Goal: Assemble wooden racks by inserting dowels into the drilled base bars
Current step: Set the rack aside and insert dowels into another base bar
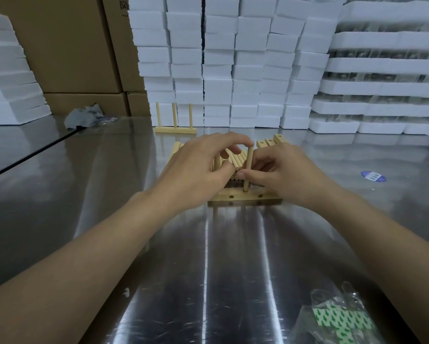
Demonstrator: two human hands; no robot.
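Note:
A pale wooden base bar (244,197) lies on the steel table in front of me, with empty holes either side of its middle. One dowel (248,167) stands upright in the middle hole. My right hand (283,175) pinches that dowel low down, and a fingertip of my left hand (198,170) rests on its top. My left hand also holds a second dowel (217,165), mostly hidden by the fingers. A pile of loose dowels (235,160) lies behind my hands. Spare drilled bars (270,141) lie behind on the right.
A finished rack (175,120) with three upright dowels stands at the back. White foam blocks (233,58) and cardboard boxes (67,45) wall the far side. A crumpled grey bag (84,116) lies back left, a plastic packet (342,319) near right, a blue sticker (373,176) right.

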